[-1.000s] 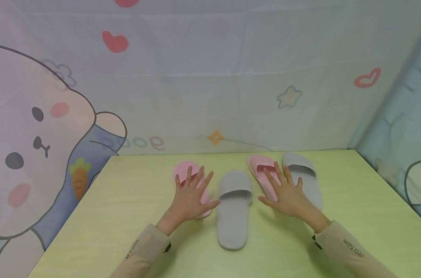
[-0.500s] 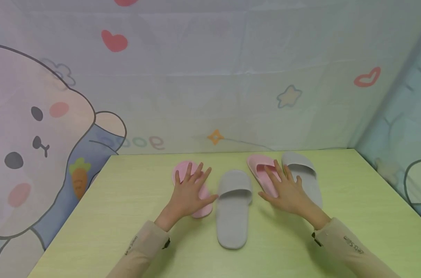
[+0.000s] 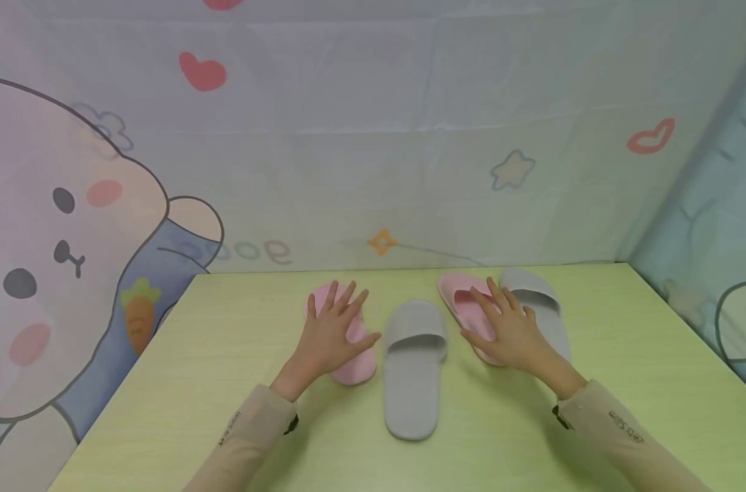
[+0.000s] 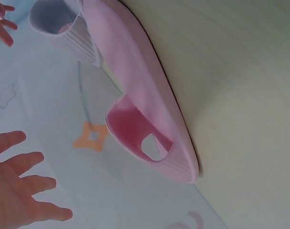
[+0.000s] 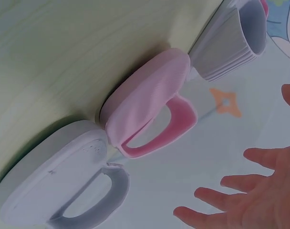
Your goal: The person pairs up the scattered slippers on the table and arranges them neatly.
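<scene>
Two pink slippers and two grey ones lie on the table. My left hand (image 3: 326,342), fingers spread straight, is over the left pink slipper (image 3: 357,365); the left wrist view shows a gap between the hand (image 4: 16,191) and that slipper (image 4: 140,71). Fingers also spread, my right hand (image 3: 515,336) is above the right pink slipper (image 3: 461,287) and overlaps the edge of the right grey slipper (image 3: 552,328). In the right wrist view the hand (image 5: 264,191) stays apart from both. Between my hands lies the other grey slipper (image 3: 412,396). Neither hand holds anything.
The light yellow-green table (image 3: 225,328) ends at its back edge against a printed cloth (image 3: 323,164) with hearts and stars. A large cartoon bear (image 3: 52,225) is printed on the left. Another cloth (image 3: 723,225) hangs along the right side.
My left hand has shifted slightly left and away from me, off the grey slipper's edge. The right hand has shifted slightly. The slippers lie where they were.
</scene>
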A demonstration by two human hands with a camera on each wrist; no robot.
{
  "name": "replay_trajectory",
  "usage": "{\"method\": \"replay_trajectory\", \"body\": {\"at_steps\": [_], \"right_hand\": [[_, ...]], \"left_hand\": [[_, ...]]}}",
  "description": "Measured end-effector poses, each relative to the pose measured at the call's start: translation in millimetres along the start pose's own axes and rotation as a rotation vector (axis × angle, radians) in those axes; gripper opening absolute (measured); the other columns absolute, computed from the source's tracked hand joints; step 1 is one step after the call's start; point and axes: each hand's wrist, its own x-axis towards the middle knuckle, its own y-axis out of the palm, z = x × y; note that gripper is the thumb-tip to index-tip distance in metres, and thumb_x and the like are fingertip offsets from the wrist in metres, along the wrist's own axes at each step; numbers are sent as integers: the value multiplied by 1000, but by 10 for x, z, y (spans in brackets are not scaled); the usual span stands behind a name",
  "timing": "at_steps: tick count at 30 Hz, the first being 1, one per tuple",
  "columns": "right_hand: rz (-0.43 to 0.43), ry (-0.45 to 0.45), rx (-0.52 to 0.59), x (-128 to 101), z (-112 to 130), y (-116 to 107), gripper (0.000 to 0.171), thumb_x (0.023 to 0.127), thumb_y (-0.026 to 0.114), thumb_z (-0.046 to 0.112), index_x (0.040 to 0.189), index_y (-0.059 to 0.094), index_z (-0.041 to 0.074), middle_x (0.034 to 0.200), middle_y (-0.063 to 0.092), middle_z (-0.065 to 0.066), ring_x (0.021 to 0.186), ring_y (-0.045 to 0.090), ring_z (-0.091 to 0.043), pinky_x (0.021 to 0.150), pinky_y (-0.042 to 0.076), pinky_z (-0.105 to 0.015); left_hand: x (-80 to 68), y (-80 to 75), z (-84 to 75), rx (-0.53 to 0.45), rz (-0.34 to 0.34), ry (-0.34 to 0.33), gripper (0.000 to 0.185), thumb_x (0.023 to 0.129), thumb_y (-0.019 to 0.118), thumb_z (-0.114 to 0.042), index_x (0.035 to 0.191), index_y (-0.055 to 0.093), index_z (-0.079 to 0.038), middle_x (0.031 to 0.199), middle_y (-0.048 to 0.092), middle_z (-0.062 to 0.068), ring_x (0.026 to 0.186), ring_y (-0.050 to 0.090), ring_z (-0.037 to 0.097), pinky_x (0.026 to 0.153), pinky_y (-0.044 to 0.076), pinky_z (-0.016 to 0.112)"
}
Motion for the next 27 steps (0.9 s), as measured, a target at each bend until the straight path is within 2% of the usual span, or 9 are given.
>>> {"method": "replay_trajectory", "body": {"at_steps": [4, 14, 27], "right_hand": [[-26, -14, 16, 30, -21, -4, 69, 80, 58, 45, 136, 36, 9, 143, 26, -24, 123, 33, -46, 79, 35, -67], [-14, 1, 68, 111, -63, -17, 66, 82, 58, 41, 136, 35, 11, 144, 25, -22, 123, 33, -45, 82, 34, -67], [-20, 7, 64, 218, -110, -49, 63, 83, 57, 39, 134, 37, 8, 141, 31, -20, 118, 36, -44, 83, 34, -65]], "left_hand": [[36, -2, 35, -19, -18, -4, 71, 81, 50, -57, 139, 32, -21, 146, 28, 4, 138, 14, 30, 104, 5, 62], [116, -44, 97, -28, -62, 4, 67, 82, 51, -53, 137, 37, -18, 144, 34, 6, 136, 22, 30, 104, 11, 61], [190, -76, 189, -40, -90, -4, 61, 84, 52, -48, 134, 41, -14, 140, 39, 8, 132, 31, 31, 103, 18, 61]]}}
